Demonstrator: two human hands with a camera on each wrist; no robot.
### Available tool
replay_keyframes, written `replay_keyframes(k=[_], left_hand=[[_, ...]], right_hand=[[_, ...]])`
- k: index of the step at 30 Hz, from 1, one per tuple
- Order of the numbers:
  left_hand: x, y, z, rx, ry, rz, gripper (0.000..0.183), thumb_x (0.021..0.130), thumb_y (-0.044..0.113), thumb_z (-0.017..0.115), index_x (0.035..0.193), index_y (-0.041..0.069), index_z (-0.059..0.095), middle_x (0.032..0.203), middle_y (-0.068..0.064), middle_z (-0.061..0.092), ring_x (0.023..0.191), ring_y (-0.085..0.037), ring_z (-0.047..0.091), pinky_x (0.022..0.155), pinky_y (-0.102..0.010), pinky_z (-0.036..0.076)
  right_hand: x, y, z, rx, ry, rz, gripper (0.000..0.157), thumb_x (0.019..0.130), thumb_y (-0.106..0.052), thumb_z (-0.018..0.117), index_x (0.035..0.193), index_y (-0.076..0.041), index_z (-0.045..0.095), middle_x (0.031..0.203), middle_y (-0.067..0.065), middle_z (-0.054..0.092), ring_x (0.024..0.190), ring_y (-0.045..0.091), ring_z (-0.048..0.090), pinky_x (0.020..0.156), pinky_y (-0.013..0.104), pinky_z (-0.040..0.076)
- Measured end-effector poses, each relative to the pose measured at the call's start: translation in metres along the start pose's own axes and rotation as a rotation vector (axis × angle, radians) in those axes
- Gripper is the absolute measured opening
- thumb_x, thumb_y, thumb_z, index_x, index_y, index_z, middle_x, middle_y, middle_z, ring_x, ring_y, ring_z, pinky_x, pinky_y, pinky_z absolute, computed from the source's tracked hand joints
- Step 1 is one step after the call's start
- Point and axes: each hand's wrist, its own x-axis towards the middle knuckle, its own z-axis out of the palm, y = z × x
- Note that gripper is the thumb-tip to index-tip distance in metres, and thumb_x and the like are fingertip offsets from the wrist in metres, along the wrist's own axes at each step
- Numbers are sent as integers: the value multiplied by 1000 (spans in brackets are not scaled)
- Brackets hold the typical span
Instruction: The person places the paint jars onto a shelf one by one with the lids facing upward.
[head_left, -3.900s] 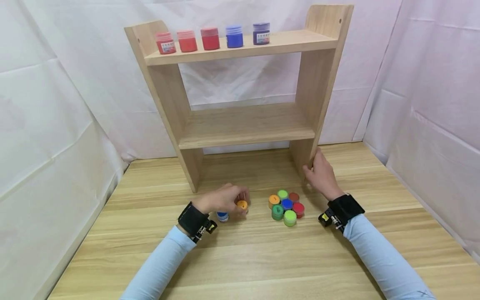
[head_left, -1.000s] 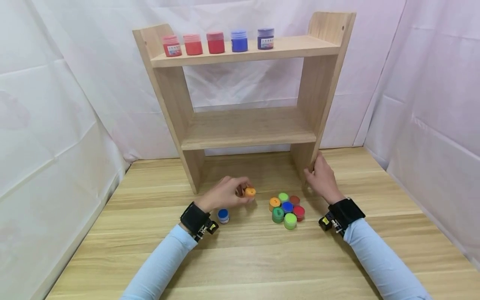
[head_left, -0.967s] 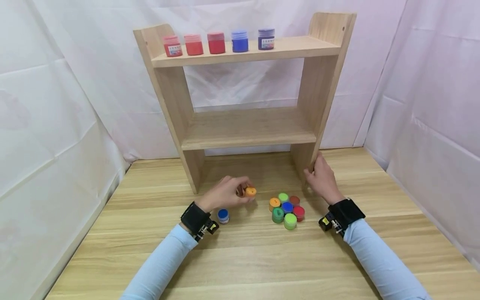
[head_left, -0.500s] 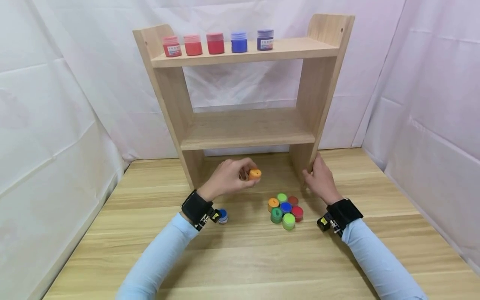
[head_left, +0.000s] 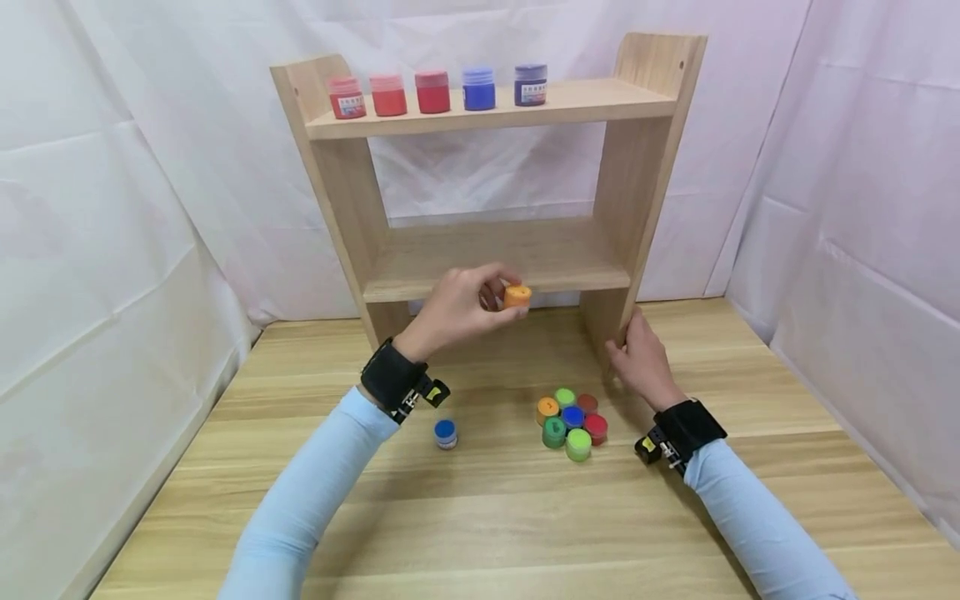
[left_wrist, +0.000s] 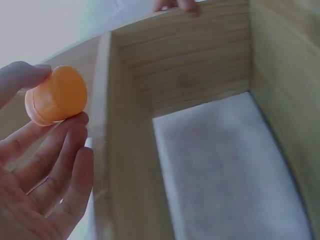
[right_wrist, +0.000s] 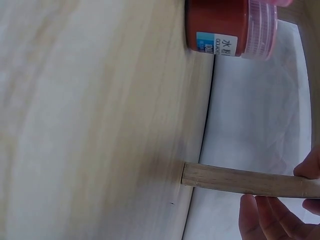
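Note:
My left hand [head_left: 459, 308] pinches an orange paint jar [head_left: 517, 297] between thumb and fingertips, up at the front edge of the middle shelf [head_left: 498, 250]. In the left wrist view the same orange jar [left_wrist: 62, 95] tilts beside the shelf edge, its side facing the camera. Low on the wooden shelf unit, my right hand [head_left: 641, 358] grips the right side panel [head_left: 637, 183]. The right wrist view has the thumb on one face of that panel [right_wrist: 240, 181] and the fingers on the other. A single blue-lidded jar [head_left: 446, 433] stands on the table below my left forearm.
Several small jars cluster on the table, among them an orange jar [head_left: 547, 410], a dark green jar [head_left: 553, 432] and a red jar [head_left: 596, 428]. Along the top shelf [head_left: 585, 96] stand red jars [head_left: 433, 93] and blue jars [head_left: 479, 90]. White cloth [head_left: 112, 250] hangs around the table.
My left hand has picked the orange jar up from the table beside the blue-lidded jar and raised it to the middle shelf's edge. The right hand keeps its grip on the side panel.

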Motion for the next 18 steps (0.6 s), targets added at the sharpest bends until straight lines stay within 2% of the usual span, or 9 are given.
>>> replay_keyframes(k=[10,13,18], left_hand=[[47,27,-23,70,62,113,36,81,40,69,103,12,66,78,10,62,62,0,53,57,-19,44],[58,35,-29,101,58,123,37,82,42,68,105,12,66,78,10,63,62,1,54,58,-19,44],[71,48,-37,121,65,101,39,82,43,68,105,12,65,80,9,64,63,0,55,58,-19,44]], right_hand=[[0,2,-1,-8,21,-16,66,88,-6,57,144,1,24,133,25,42,112,40,50,77,51,48],[0,2,-1,-9,27,-22,65,88,-5,57,144,2,25,133,25,42,112,40,50,77,51,48],[0,1,0,-15,20,-25,66,88,-5,57,144,2,24,134,26,41,113,40,49,79,51,47]])
